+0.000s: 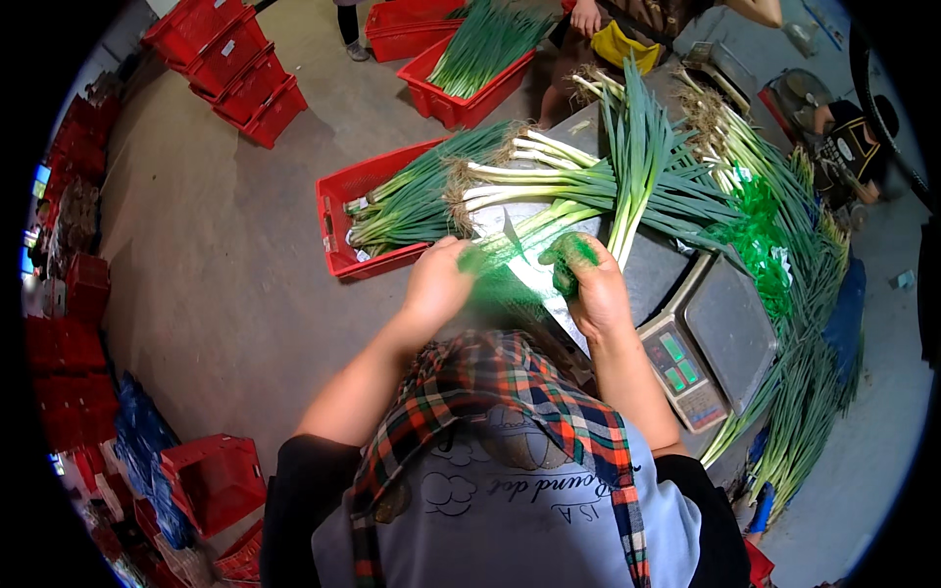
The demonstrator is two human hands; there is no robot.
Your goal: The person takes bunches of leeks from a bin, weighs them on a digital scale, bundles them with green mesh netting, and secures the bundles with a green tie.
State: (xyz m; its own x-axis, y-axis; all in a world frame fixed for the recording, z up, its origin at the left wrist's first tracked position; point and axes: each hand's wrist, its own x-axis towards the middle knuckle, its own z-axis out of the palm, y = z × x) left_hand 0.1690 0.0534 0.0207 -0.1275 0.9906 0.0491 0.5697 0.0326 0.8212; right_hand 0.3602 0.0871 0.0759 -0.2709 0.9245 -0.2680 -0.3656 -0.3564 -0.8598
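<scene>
A green mesh net [508, 286] stretches between my hands, blurred on the left side. My left hand [437, 284] pinches its left end. My right hand [598, 289] grips a bunched wad of it, with the thumb on top. Just beyond them, leeks [549, 174] lie crosswise on a metal table [635, 284], white root ends to the left and a few upright across them. Right of my right hand sits a scale [716, 343] with a grey pan. A red crate [349, 263] of bundled green stalks stands ahead to the left.
Stacked red crates [225, 69] and another crate [441, 98] of greens stand behind. Green bags [760, 245] lie on long greens at right. A person [613, 29] stands across the table, another [848, 157] farther right. Red crates [206, 480] and blue plastic [152, 461] are at lower left.
</scene>
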